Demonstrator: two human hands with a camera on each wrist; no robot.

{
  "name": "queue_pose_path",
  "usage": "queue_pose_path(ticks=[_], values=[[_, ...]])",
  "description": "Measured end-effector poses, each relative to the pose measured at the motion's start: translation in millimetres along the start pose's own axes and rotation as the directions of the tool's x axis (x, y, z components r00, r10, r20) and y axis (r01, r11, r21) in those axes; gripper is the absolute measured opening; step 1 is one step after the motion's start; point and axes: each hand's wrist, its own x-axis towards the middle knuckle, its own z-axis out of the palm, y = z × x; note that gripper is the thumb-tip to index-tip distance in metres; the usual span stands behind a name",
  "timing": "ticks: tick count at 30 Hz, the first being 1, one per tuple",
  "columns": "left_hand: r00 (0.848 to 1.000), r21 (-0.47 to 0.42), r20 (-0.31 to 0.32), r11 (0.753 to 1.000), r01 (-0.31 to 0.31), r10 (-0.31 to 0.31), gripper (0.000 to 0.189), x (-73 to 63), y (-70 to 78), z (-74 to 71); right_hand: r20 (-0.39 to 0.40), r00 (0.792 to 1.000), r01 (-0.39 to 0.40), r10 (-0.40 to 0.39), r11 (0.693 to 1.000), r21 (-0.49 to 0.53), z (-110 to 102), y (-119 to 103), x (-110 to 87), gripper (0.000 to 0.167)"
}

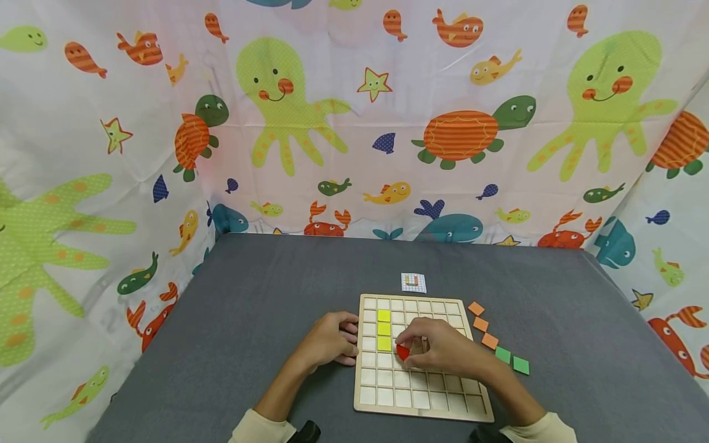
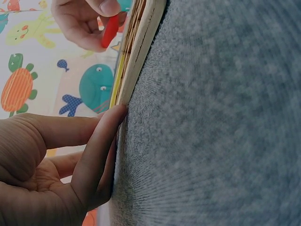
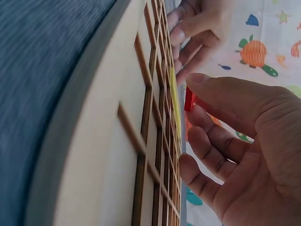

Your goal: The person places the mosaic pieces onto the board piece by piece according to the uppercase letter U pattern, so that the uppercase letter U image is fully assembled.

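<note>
A wooden grid board point(image 1: 388, 397) lies on the table, and three yellow square tiles point(image 1: 384, 329) sit in a column of its cells near the left side. My right hand point(image 1: 443, 347) pinches a red tile point(image 1: 402, 352) between thumb and fingertips, just right of and below the lowest yellow tile. In the right wrist view that red tile point(image 3: 189, 100) stands on edge, apart from the board. My left hand point(image 1: 332, 339) rests at the board's left edge; in the left wrist view its fingers point(image 2: 101, 146) touch the wooden rim.
Right of the board lie orange tiles point(image 1: 480, 324) and green tiles point(image 1: 520, 365) in a slanting row. A small printed pattern card point(image 1: 413, 283) lies behind the board. Grey cloth covers the table point(image 1: 277, 277), and a patterned curtain point(image 1: 354, 184) hangs around its back and sides.
</note>
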Motion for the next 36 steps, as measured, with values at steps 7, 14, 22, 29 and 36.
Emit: queue_pose_path(ticks=[7, 14, 22, 29, 36], values=[[1.000, 0.003, -0.004, 1.000, 0.005, -0.005, 0.064, 0.6, 0.0, 0.2, 0.035, 0.998, 0.044, -0.045, 0.999, 0.011, 8, -6, 10.2, 0.025], [1.000, 0.000, -0.002, 1.000, 0.006, -0.006, 0.063, 1.3, -0.5, 0.4, 0.059, 0.994, 0.094, -0.092, 0.995, -0.020, 13, -10, 16.4, 0.025], [1.000, 0.006, -0.003, 1.000, 0.004, -0.004, 0.062, 1.8, -0.3, 1.2, 0.057, 0.994, 0.095, -0.091, 0.993, -0.065, 15, -15, 19.7, 0.027], [1.000, -0.001, -0.004, 1.000, 0.000, 0.000, 0.063, 1.1, 0.4, 0.2, 0.053, 0.995, 0.083, -0.079, 0.995, -0.061, 15, -15, 20.7, 0.025], [1.000, -0.007, -0.002, 1.000, 0.009, -0.009, 0.063, 0.8, 0.2, 0.2, 0.049, 0.995, 0.089, -0.086, 0.994, -0.067, 15, -16, 21.9, 0.024]])
